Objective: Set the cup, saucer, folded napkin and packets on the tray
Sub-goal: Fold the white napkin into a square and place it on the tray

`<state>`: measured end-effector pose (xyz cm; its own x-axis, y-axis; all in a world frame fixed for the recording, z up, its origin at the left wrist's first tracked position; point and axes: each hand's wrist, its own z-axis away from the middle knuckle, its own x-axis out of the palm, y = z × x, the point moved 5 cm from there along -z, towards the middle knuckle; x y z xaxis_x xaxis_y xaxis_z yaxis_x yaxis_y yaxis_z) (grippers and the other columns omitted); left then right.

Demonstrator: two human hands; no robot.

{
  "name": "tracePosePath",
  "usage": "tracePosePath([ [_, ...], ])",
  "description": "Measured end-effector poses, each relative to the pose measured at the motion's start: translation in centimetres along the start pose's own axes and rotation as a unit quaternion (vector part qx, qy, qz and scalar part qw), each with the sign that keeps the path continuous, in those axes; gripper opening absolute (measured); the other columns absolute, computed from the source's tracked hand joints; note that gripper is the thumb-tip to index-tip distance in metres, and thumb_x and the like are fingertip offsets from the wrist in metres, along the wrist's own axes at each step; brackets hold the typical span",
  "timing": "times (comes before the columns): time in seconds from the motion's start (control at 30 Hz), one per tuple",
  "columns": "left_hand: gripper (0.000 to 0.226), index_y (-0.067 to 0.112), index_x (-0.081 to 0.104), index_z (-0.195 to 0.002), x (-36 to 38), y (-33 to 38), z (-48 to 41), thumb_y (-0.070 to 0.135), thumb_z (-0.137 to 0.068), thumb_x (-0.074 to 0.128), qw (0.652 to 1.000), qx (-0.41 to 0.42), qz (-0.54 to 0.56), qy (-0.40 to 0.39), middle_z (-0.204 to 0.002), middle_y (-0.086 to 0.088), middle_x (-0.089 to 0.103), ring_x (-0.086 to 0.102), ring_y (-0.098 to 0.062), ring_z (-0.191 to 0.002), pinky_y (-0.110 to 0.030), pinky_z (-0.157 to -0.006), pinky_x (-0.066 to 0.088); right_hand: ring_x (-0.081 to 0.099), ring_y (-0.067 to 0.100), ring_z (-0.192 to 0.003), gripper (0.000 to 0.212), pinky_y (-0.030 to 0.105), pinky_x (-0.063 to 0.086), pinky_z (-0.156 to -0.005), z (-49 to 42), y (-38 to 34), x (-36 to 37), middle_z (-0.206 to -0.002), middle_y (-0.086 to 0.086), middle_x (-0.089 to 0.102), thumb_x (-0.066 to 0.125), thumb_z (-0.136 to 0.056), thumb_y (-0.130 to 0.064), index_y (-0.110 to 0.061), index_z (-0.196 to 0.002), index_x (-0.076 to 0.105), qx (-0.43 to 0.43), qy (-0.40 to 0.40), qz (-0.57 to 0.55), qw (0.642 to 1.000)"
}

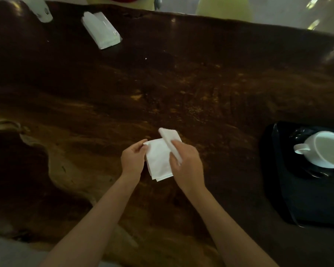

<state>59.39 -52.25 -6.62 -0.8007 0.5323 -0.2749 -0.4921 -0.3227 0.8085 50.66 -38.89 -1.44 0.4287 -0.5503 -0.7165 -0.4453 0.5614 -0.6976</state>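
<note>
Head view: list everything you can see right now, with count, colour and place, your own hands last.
table: one, dark brown wood, fills the view
tray: one, black, right edge of the table
saucer: one, black, on the tray under the cup
cup: one, white, on the saucer, handle pointing left
napkin: one, white, centre, being folded in both hands
packet stack: one, white, far left of the table; contents cannot be told
paper cup: one, white, far left corner, partly cut off
left hand: grips the napkin's left edge
right hand: folds the napkin's right flap over
</note>
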Motion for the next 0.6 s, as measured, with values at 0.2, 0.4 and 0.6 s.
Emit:
tracePosePath([
  [0.2,0.027,0.01,0.063,-0.117,0.0,-0.4,0.2,0.011,-0.091,0.055,0.996,-0.047,0.079,-0.021,-0.099,0.002,0.066,0.063,-0.013,-0.092,-0.03,-0.081,0.055,0.007,0.017,-0.146,0.058,0.042,-0.001,-0.118,2.0,-0.3,4.6,-0.155,-0.001,0.027,0.02,-0.096,-0.051,-0.02,-0.144,0.031,-0.069,-0.09,0.112,0.987],
  [0.4,0.031,0.01,0.058,-0.123,-0.3,-0.1,0.5,0.013,-0.093,0.05,0.996,-0.044,0.067,-0.051,-0.124,-0.008,0.061,0.059,-0.021,-0.112,-0.04,-0.094,0.051,-0.029,0.005,-0.139,0.07,0.036,-0.023,-0.113,2.8,0.6,6.5,-0.156,-0.007,-0.011,-0.003,-0.089,-0.058,-0.022,-0.149,0.001,-0.096,-0.174,0.135,0.971],
  [0.6,0.034,0.016,0.054,-0.128,-0.1,0.0,1.2,0.025,-0.096,0.045,0.997,0.001,0.027,-0.071,-0.126,-0.001,0.06,0.058,-0.013,-0.111,-0.036,-0.098,0.048,-0.007,0.02,-0.146,0.058,0.045,-0.01,-0.115,2.8,0.8,7.8,-0.158,0.002,0.008,0.004,-0.098,-0.042,-0.015,-0.148,0.011,-0.103,-0.164,0.203,0.96],
])
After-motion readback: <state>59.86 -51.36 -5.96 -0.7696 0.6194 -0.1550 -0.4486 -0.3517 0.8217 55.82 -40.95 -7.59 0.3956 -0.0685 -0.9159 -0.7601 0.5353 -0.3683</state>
